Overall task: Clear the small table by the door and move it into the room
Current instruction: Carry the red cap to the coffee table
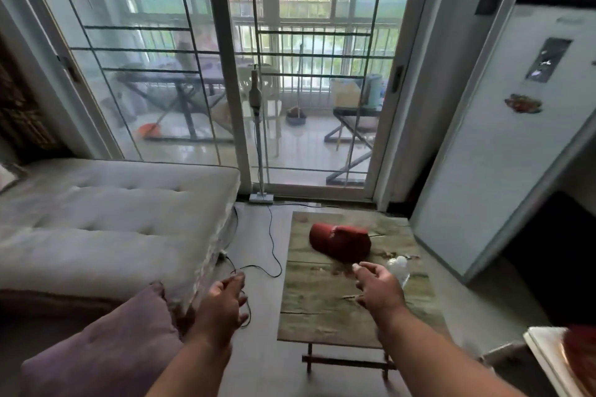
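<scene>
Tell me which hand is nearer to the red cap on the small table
Right. The right hand reaches over the table, just short of the red cap; the left hand hangs over the floor, left of the table.

Glass sliding door (225, 74) (daylit balcony behind), grey mattress (106, 219), dark floor (258, 235).

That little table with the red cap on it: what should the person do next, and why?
Probably reach the right hand a little further and pick up the red cap. The small table still carries the cap and a clear plastic bottle, both hands look empty and open, and the right one hovers just short of the cap. The left hand hangs over the floor.
</scene>
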